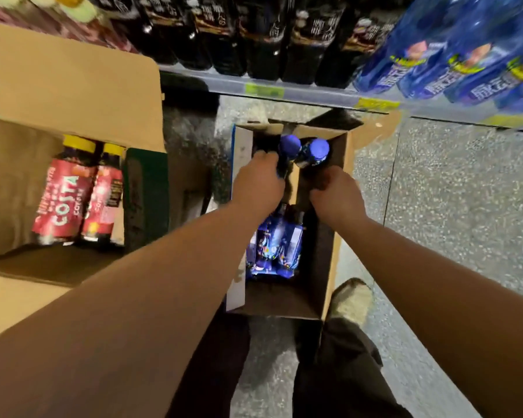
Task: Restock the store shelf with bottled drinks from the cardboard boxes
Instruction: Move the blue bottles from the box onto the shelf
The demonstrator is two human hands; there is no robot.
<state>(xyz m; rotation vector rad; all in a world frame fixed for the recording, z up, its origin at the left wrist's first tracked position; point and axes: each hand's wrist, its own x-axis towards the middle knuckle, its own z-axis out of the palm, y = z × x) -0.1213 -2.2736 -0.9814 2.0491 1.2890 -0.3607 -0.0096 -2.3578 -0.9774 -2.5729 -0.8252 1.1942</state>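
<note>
at far left the open box (pixel 73 86) of costa bottles (pixel 64 200) sits untouched. in the narrow box (pixel 240 146) on the floor, the left hand (pixel 258 182) grips a blue-capped bottle (pixel 289 146) just below its cap — held that high, it could slip once its weight comes free. the right hand (pixel 335 191) curls beside the second bottle (pixel 319 150); whether it holds it i cannot tell. lifting both together may knock them, or catch the far flap (pixel 338 119) under the shelf edge (pixel 314 96)
</note>
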